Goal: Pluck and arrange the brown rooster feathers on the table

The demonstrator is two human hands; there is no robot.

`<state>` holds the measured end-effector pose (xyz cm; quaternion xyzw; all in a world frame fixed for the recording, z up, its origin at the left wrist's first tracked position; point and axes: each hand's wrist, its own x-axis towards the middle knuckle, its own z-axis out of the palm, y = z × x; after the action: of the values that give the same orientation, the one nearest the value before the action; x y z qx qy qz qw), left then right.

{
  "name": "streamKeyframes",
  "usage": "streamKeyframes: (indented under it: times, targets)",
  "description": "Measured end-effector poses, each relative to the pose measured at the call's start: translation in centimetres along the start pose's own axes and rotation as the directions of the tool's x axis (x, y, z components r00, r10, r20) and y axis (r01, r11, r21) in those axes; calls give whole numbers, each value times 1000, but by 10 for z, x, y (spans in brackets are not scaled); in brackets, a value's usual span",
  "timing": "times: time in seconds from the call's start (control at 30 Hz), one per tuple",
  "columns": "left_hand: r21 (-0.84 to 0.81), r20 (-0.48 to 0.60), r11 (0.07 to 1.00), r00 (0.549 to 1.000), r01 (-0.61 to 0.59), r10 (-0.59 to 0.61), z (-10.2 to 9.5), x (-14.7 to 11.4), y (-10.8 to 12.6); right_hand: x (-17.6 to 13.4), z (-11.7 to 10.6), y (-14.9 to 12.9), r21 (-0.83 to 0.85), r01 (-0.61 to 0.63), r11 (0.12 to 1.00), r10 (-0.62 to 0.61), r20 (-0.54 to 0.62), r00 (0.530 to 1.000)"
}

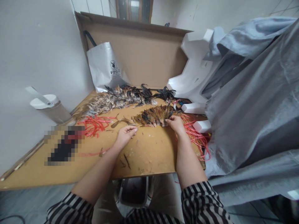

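Observation:
My right hand (175,123) is closed at the right end of a row of brown and dark feathers (151,116), its fingertips pinched on some of them. To the left of that row, my left hand (126,135) hovers low over the yellow-brown tabletop (149,155) with thumb and fingers pressed together. Whatever sits between those fingertips, if anything, is too small to make out. A few loose brown feathers (121,120) lie just beyond my left hand. Behind is a longer heap of grey, brown and black feathers (112,101).
Red plastic strips (95,124) lie at left, and more red strips (198,140) hang at the right edge. A silver bag (100,65), white foam piece (193,62) and cardboard panel (149,56) stand behind. A lidded cup (51,109) is left; grey cloth (252,109) drapes right.

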<state>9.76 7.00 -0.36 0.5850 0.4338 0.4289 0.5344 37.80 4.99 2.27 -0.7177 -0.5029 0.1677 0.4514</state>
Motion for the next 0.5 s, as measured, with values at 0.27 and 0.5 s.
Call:
streamKeyframes:
  times: [0.27,0.5]
  targets:
    - [-1,-1,1000,1000,8,-8,1,0,2,4,-3,3,-65,25,998,-42,-264,964]
    - [-80,-82,996,996,-35,28,-5,1,10,0,-12,-12,220,177,959,-34,-531,847]
